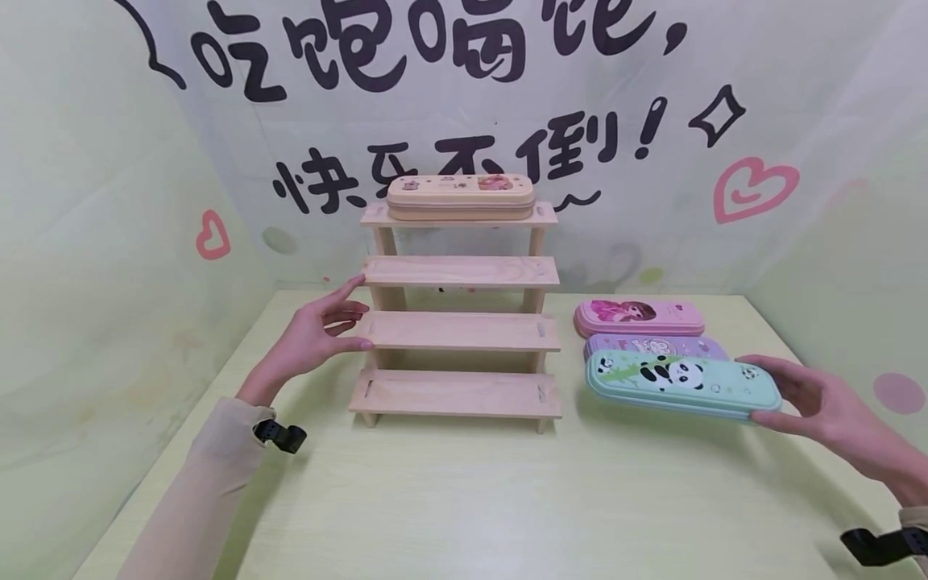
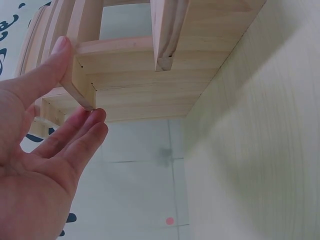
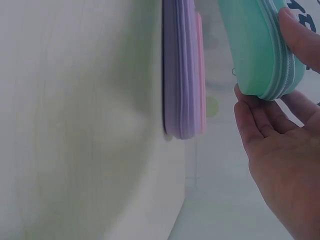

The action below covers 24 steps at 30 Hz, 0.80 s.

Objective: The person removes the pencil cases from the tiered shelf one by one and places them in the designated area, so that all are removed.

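Green case (image 1: 683, 384): panda and bamboo print on the lid, zipped rim; held above the desk (image 1: 464, 491), right of the rack (image 1: 460, 329), its right end lower in the head view. Right hand (image 1: 826, 407): grip grasping the green case by its right end, thumb on the near side, fingers at the far side and end. Purple case (image 1: 696, 345): lying on the desk, partly hidden by the green case in the head view. Pink case (image 1: 640, 319): lying just behind the purple case, girl print on the lid. Rack: pale wood, four stepped tiers, standing on the desk. Left hand (image 1: 319, 332): grip grasping the rack at its left side, thumb against a tier's front edge, fingertips at that tier's end. Cream case (image 1: 461, 198): lying lengthwise on the top tier, printed lid. Backdrop (image 1: 478, 113): pale sheet behind the rack, with large black characters and pink hearts.
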Each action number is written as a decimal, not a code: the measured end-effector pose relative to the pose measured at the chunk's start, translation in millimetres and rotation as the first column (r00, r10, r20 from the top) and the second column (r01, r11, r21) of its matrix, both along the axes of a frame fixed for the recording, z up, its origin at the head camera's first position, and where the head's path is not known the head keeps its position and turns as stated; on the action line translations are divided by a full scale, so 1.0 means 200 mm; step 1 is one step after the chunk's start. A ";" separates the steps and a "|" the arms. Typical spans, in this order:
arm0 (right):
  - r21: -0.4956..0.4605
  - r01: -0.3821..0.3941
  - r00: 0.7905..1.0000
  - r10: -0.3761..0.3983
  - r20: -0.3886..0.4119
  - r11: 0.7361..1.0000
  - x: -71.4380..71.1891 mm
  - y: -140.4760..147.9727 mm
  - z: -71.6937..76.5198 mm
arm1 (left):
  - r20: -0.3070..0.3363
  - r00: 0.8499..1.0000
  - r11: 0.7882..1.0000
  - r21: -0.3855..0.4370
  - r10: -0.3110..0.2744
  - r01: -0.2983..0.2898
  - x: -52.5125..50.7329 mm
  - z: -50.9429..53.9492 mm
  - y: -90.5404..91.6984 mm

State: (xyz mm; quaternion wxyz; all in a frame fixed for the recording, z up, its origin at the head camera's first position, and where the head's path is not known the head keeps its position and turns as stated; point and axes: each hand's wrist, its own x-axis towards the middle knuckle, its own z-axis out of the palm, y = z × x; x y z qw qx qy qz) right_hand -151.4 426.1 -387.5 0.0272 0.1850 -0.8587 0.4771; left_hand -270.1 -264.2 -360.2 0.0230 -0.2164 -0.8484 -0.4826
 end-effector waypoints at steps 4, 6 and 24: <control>0.013 -0.001 1.000 0.001 0.016 1.000 0.00 0.04 -0.06 | 0.003 1.000 1.000 -0.005 0.003 -0.003 0.00 0.00 0.00; 0.013 -0.019 0.999 0.019 0.031 1.000 -0.01 0.06 -0.08 | 0.002 1.000 1.000 -0.008 0.006 -0.006 0.00 0.00 0.00; 0.026 -0.095 0.991 0.092 0.098 0.995 -0.05 0.13 -0.18 | -0.003 1.000 1.000 -0.005 0.001 -0.001 -0.01 -0.01 0.00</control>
